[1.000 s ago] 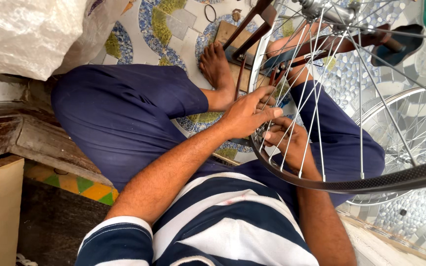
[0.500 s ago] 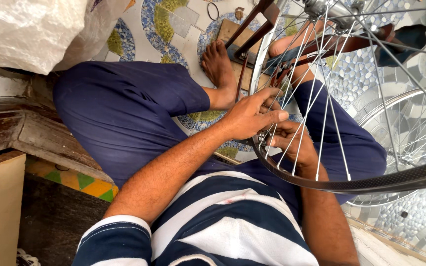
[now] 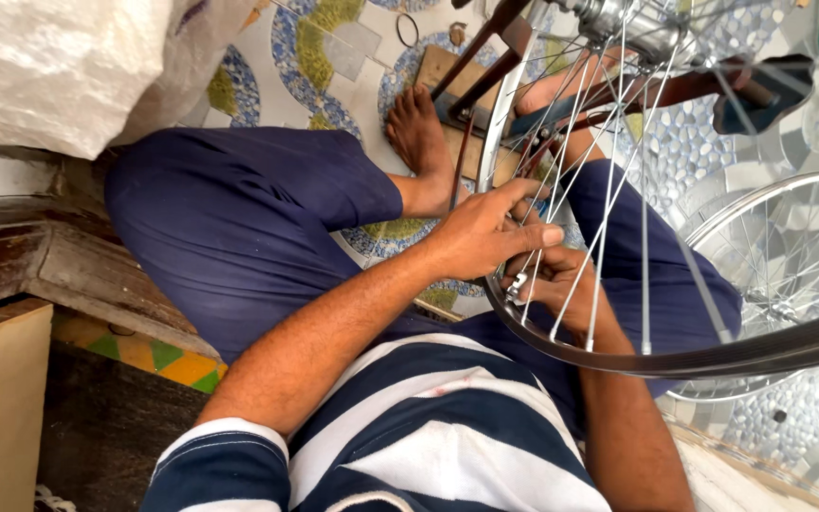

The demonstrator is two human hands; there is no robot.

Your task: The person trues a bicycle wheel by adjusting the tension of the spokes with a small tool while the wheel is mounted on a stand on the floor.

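A bicycle wheel with a dark rim (image 3: 656, 358) and thin silver spokes (image 3: 609, 190) stands between my knees, its hub (image 3: 632, 24) at the top. My left hand (image 3: 485, 232) lies over the rim's near edge, fingers closed on the rim and spokes. Just below it, my right hand (image 3: 566, 289) reaches in behind the spokes. It pinches a small silver metal tool (image 3: 517, 284) against the inner side of the rim. My blue trouser legs (image 3: 239, 228) and bare foot (image 3: 419, 133) frame the wheel.
A second wheel (image 3: 789, 256) lies on the mosaic tile floor (image 3: 334, 47) at the right. A wooden stand (image 3: 485, 66) holds the wheel near my foot. A white sack (image 3: 49, 66) sits at the top left, above a worn wooden step (image 3: 49, 265).
Both hands stay at the same spot on the rim. My left fingers have shifted slightly over the spokes, and the view has drifted a little.
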